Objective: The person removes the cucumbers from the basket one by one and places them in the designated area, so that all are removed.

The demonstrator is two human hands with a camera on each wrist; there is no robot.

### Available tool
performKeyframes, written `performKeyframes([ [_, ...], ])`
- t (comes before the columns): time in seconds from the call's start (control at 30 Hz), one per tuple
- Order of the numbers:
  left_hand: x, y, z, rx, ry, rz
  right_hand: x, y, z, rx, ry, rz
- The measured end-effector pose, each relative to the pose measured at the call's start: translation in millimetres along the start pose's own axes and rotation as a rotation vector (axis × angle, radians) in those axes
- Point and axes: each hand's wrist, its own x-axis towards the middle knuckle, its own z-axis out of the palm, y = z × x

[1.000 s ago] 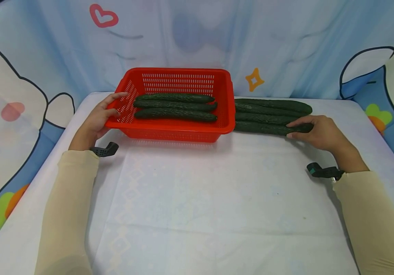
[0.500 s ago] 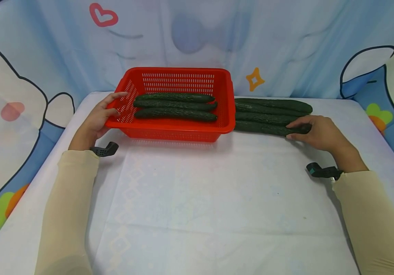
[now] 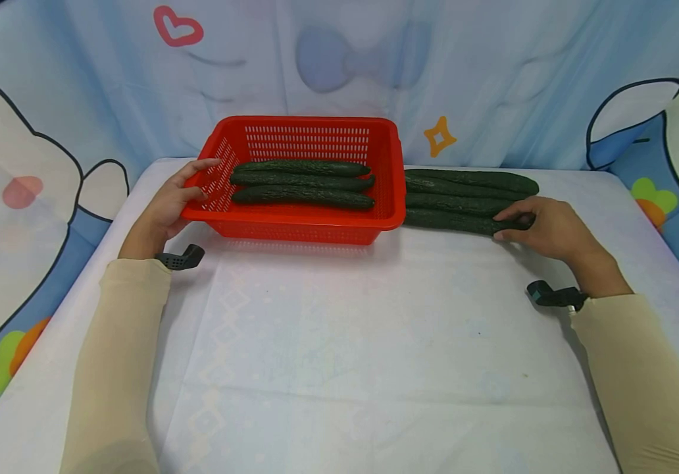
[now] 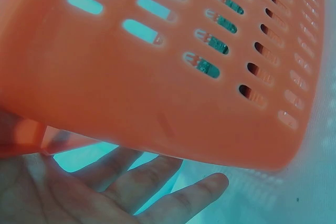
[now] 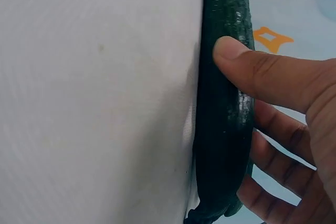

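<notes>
A red plastic basket (image 3: 295, 230) with slotted walls stands at the back of the table, and three dark green cucumbers (image 3: 302, 196) lie side by side in it. My left hand (image 3: 164, 207) grips the basket's left rim; in the left wrist view some fingers (image 4: 147, 174) reach beneath that rim. Right of the basket, several more cucumbers (image 3: 464, 185) lie in a row on the cloth. My right hand (image 3: 553, 227) pinches the nearest cucumber (image 5: 223, 114) close to its right end, thumb on the near side and fingers on the far side. The basket hides the row's left ends.
A white cloth (image 3: 345, 342) covers the table. Behind it hangs a blue printed curtain (image 3: 481, 52), close to the basket's back wall. Dark wrist cameras (image 3: 181, 257) sit at both sleeve cuffs.
My right hand and the nearest cucumber of the row have shifted very slightly left. The left hand and the basket hold still.
</notes>
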Motion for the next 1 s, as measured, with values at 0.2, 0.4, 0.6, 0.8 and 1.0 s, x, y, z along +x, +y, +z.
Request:
performKeyframes([
  [0.2, -0.2, 0.1, 0.0, 0.006, 0.003, -0.003, 0.5, 0.1, 1.3, -0.006, 0.029, 0.007],
  [0.4, -0.2, 0.5, -0.2, 0.015, 0.000, 0.000, 0.7, -0.3, 1.4, -0.017, 0.043, -0.014],
  [0.6, -0.9, 0.7, -0.4, 0.010, -0.001, -0.002, 1.1, -1.1, 1.7, -0.020, 0.036, -0.010],
  [0.8, -1.0, 0.7, 0.2, 0.004, 0.001, -0.008, 0.7, -2.3, 0.5, -0.047, 0.031, -0.021],
  [1.0, -0.9, 0.7, 0.0, 0.004, -0.001, -0.006, -0.2, -4.4, -1.3, -0.059, 0.004, -0.027],
])
